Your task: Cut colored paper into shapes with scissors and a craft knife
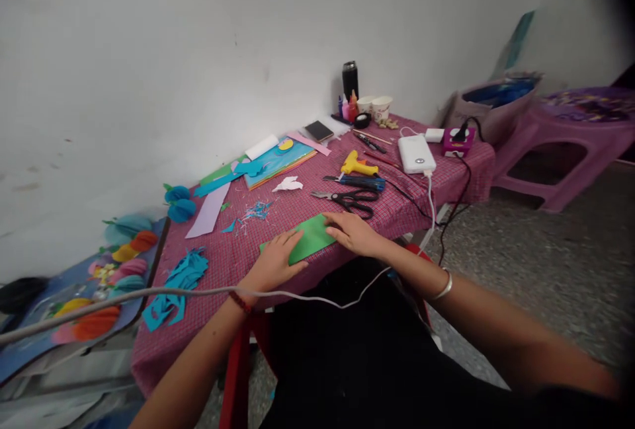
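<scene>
A folded-looking strip of green paper lies at the table's front edge between my two hands. My left hand rests over its left end, fingers stretched out and thumb apart. On the right end lie the fingertips of my right hand, with the fingers extended and not wrapped round anything. Just beyond my right hand are black-handled scissors, a blue-handled tool and a yellow glue gun. Blue and white paper scraps are scattered past my left hand.
Cut blue paper is heaped at the table's left. A white cable crosses in front of my body. A white power bank and a purple socket block sit at the right. Paper fruit shapes lie on a lower surface leftward.
</scene>
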Motion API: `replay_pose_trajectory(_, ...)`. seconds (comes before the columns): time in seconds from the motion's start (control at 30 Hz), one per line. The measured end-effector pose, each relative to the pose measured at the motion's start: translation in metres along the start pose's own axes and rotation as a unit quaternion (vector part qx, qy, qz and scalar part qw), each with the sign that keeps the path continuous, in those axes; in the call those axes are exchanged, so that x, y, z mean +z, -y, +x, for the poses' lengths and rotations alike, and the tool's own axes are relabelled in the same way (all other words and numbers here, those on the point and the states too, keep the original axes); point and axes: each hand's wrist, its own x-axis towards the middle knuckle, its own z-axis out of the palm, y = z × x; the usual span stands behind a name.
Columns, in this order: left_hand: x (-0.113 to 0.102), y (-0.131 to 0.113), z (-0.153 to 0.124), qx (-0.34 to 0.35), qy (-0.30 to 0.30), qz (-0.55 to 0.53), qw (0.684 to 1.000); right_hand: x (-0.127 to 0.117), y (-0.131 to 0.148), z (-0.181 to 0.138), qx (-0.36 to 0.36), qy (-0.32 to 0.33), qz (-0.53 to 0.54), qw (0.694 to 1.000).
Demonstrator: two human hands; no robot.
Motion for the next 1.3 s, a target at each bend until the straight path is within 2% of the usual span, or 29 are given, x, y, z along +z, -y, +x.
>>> replay_pose_trajectory(0.17, -0.004, 0.005, 0.004, 0.018, 0.026, 0.014, 0.999, 0.005, -0.007, 0.002, 0.033, -0.028, 0.090, 0.995)
replay_pose_trajectory(0.27, -0.008, 0.008, 0.008, 0.025, 0.043, 0.030, 0.998, 0.006, -0.011, 0.002, 0.061, -0.040, 0.179, 0.981)
replay_pose_trajectory(0.37, -0.013, 0.003, 0.010, 0.030, 0.063, 0.063, 0.996, 0.006, -0.013, 0.003, 0.060, -0.053, 0.230, 0.970)
replay_pose_trajectory(0.57, -0.013, -0.021, 0.005, 0.023, 0.087, 0.176, 0.980, 0.004, -0.013, 0.004, 0.048, -0.045, 0.205, 0.977)
replay_pose_trajectory(0.7, -0.013, -0.020, 0.011, 0.013, 0.071, 0.211, 0.975, 0.004, -0.014, 0.004, 0.047, -0.042, 0.206, 0.976)
replay_pose_trajectory(0.77, -0.020, -0.012, 0.017, 0.010, 0.031, 0.227, 0.973, 0.006, -0.016, 0.004, 0.050, -0.053, 0.220, 0.973)
replay_pose_trajectory(0.87, -0.038, 0.000, 0.018, 0.036, -0.119, 0.274, 0.954, 0.009, -0.019, 0.005, 0.062, -0.093, 0.274, 0.955)
replay_pose_trajectory(0.97, -0.056, 0.003, 0.005, 0.123, -0.270, 0.289, 0.910, 0.005, -0.017, 0.008, 0.074, -0.132, 0.357, 0.922)
replay_pose_trajectory(1.03, -0.061, -0.004, -0.008, 0.187, -0.312, 0.280, 0.889, -0.005, -0.009, 0.013, 0.071, -0.130, 0.415, 0.898)
replay_pose_trajectory(1.1, -0.062, -0.014, -0.022, 0.227, -0.311, 0.277, 0.880, -0.018, 0.005, 0.019, 0.061, -0.084, 0.480, 0.871)
replay_pose_trajectory(1.23, -0.058, -0.030, -0.038, 0.270, -0.293, 0.285, 0.872, -0.039, 0.039, 0.034, 0.024, 0.128, 0.583, 0.802)
replay_pose_trajectory(1.3, -0.057, -0.029, -0.040, 0.276, -0.290, 0.289, 0.869, -0.040, 0.053, 0.042, 0.024, 0.196, 0.599, 0.776)
